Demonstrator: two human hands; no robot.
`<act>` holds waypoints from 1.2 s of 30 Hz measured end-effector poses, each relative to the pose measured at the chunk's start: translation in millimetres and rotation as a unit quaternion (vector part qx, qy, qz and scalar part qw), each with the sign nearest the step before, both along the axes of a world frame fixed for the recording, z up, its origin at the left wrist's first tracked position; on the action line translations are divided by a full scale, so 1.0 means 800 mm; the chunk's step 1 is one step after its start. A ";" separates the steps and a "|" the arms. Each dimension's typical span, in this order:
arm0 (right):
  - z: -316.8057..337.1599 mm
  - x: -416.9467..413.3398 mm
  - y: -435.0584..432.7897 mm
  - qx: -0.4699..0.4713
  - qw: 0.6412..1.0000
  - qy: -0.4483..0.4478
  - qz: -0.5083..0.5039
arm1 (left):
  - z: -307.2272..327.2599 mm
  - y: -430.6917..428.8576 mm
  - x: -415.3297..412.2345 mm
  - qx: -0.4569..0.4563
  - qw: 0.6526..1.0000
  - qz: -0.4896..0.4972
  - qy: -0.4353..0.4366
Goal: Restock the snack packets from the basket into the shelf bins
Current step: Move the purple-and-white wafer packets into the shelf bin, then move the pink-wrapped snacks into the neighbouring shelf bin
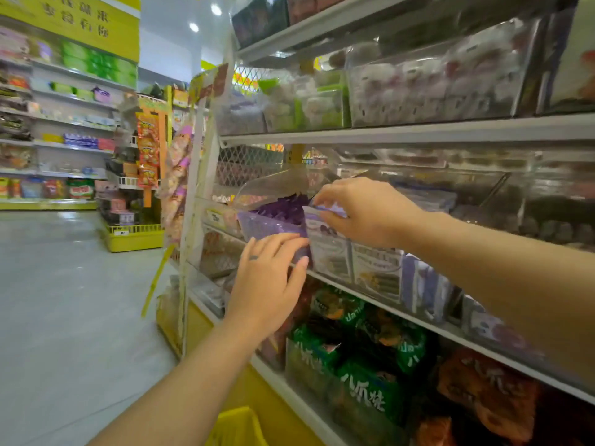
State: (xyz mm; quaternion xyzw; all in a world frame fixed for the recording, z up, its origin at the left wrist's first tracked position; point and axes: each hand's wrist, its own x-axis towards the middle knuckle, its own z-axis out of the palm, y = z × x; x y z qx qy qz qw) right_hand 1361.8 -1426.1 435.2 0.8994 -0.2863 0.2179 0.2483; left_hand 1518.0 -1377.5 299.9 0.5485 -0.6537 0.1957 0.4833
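Observation:
A clear shelf bin [267, 225] full of purple snack packets [283, 209] stands on the middle shelf, its hinged lid [277, 185] raised. My left hand [270, 284] touches the bin's front with straight fingers. My right hand [360, 214] reaches over the bin's right side and pinches a pale purple packet [331, 209] at its top edge. A corner of the yellow basket [236, 428] shows at the bottom of the view, and its contents are hidden.
More clear bins [376, 272] with packets line the same shelf to the right. Green snack bags [363, 378] fill the shelf below, and bins [431, 88] stand above. The grey aisle floor [64, 300] stretches left toward other shelves [58, 130] and a yellow display stand [132, 236].

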 end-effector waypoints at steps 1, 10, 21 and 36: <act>-0.019 0.016 0.014 0.013 1.000 0.007 0.023 | -0.018 0.015 0.014 0.005 1.000 0.022 0.011; -0.295 0.139 0.067 0.227 0.962 0.108 0.109 | -0.228 0.165 0.159 0.200 0.952 0.212 0.090; -0.617 0.253 0.050 0.498 0.837 0.216 0.074 | -0.449 0.203 0.261 0.446 0.852 0.226 0.154; -0.811 0.303 0.061 0.762 0.641 0.013 -0.089 | -0.578 0.146 0.287 0.660 0.692 0.166 -0.241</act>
